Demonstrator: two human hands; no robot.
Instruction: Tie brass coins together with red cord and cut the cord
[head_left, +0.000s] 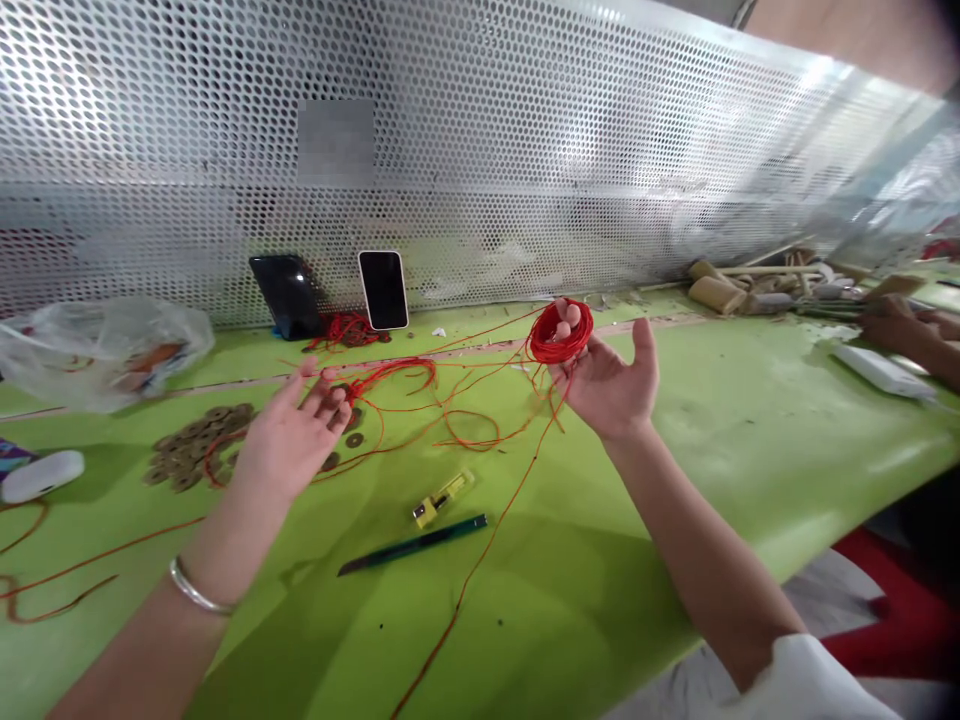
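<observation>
My right hand [611, 385] is raised over the table with a coil of red cord [561, 332] hooked on its fingers. The thumb stands apart, and loose strands hang from the coil. To the left, my left hand [292, 430] is palm up, fingers loosely spread, with nothing plainly held. Close to its fingertips is a bundle of red cords [394, 372]. Round brown coin-like discs with holes [199, 445] lie in a pile beside that hand. Long red strands trail across the green tabletop [585, 600] between my hands.
A yellow lighter [442, 498] and a dark green cutter knife [412, 545] lie in front. Two phones, one black [285, 295] and one white-edged [383, 290], lean on the perforated metal screen [480, 150]. A plastic bag [105, 350] sits left; another person's hand [900, 325] is far right.
</observation>
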